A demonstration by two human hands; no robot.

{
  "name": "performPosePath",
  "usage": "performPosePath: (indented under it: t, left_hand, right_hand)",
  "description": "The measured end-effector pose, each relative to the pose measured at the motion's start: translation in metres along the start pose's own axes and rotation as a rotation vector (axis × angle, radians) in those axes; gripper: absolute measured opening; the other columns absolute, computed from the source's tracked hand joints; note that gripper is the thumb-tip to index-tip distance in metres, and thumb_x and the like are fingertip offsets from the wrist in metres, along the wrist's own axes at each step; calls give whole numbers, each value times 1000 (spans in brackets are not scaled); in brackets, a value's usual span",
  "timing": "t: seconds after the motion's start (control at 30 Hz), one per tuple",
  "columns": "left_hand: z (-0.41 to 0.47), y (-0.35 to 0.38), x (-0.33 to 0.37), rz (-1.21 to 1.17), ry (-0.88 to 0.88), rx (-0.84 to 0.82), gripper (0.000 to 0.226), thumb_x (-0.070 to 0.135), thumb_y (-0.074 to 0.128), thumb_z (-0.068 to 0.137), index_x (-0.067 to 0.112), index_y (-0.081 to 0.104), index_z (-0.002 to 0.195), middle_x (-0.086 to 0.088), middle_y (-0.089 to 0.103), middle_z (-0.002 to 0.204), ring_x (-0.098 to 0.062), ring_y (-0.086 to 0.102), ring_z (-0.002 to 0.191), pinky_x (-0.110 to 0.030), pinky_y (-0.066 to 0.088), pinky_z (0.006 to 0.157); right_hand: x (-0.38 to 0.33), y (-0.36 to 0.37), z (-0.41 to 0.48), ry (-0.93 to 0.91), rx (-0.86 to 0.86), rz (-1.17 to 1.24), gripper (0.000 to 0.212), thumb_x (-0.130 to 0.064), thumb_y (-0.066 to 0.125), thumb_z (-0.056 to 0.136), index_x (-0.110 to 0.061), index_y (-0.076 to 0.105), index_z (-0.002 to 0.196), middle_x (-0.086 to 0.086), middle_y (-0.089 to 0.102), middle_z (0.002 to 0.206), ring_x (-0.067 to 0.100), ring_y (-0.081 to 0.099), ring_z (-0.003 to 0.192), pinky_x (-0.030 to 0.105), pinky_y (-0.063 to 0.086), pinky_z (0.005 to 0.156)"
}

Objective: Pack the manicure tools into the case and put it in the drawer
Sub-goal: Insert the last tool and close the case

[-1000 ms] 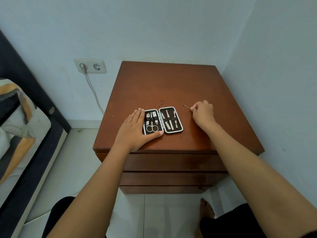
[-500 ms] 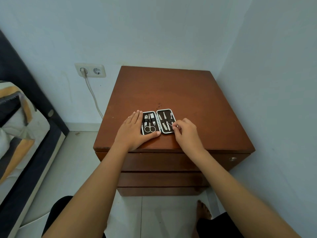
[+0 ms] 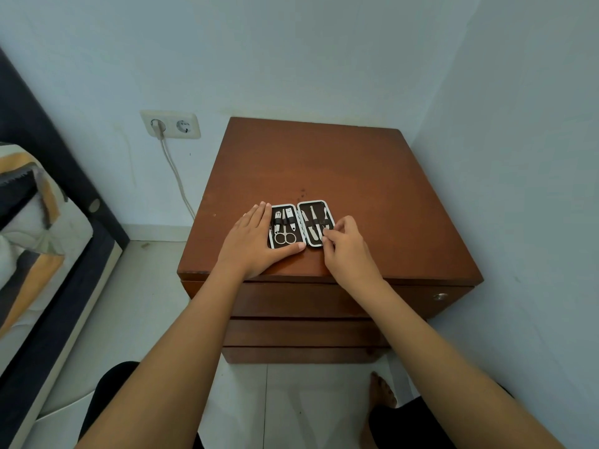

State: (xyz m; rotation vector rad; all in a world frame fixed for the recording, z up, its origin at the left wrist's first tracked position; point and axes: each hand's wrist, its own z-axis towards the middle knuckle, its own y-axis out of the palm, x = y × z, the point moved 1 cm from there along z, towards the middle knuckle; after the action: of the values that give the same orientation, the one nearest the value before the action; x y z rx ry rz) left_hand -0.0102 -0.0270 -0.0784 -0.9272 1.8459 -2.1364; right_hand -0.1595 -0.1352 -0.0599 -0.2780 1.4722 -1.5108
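Observation:
A small manicure case point(image 3: 316, 204) lies open flat on the brown nightstand point(image 3: 324, 163), near its front edge. Its left half holds scissors point(image 3: 285, 238) and clippers; its right half holds several thin metal tools. My left hand point(image 3: 254, 243) lies flat on the wood, fingers against the case's left side and thumb along its near edge. My right hand point(image 3: 345, 246) rests at the case's right near corner, fingertips pinched on a thin metal tool point(image 3: 325, 233) over the right half. The closed top drawer point(image 3: 308, 299) is below.
A wall stands close on the right and behind the nightstand. A socket point(image 3: 170, 125) with a white cable is on the back wall at left. A bed with a dark frame point(image 3: 58, 176) fills the left edge. My knees and a bare foot point(image 3: 384, 388) are on the tiled floor.
My right hand carried the thin tool from the nightstand top at the right over to the case's right half. My left hand stayed on the case.

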Motion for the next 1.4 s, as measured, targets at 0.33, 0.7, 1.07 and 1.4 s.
performPosePath:
  t: [0.33, 0.7, 1.07, 1.4]
  left_hand:
    - [1, 1, -1, -1, 1, 5, 114, 86, 31, 67, 14, 4, 150, -1, 4, 159, -13, 1, 145, -33, 4, 118]
    - [2, 5, -3, 0, -4, 12, 122, 92, 21, 58, 14, 5, 150, 0, 6, 159, -13, 3, 145, -34, 5, 118]
    - [4, -7, 0, -155, -19, 7, 111, 75, 58, 67, 14, 14, 149, 0, 15, 158, -15, 9, 145, -34, 9, 116]
    - [-5, -10, 6, -251, -2, 58, 101, 73, 65, 61, 18, 35, 141, 3, 41, 127, -15, 34, 118, -34, 34, 100]
  right_hand:
    - [7, 0, -12, -54, -4, 102, 34, -16, 44, 95, -3, 52, 126, 8, 44, 125, 19, 50, 111, 26, 42, 92]
    - [10, 7, -12, -104, -4, -20, 33, -19, 44, 95, -3, 54, 122, 13, 45, 129, 27, 47, 113, 36, 46, 93]
    - [17, -8, 16, 284, -8, 213, 13, -12, 50, 87, -7, 61, 87, 9, 58, 91, 18, 51, 78, 30, 44, 70]
    - [20, -25, 55, 285, -168, -69, 16, -6, 39, 89, -1, 54, 87, 21, 52, 99, 37, 53, 84, 40, 41, 71]
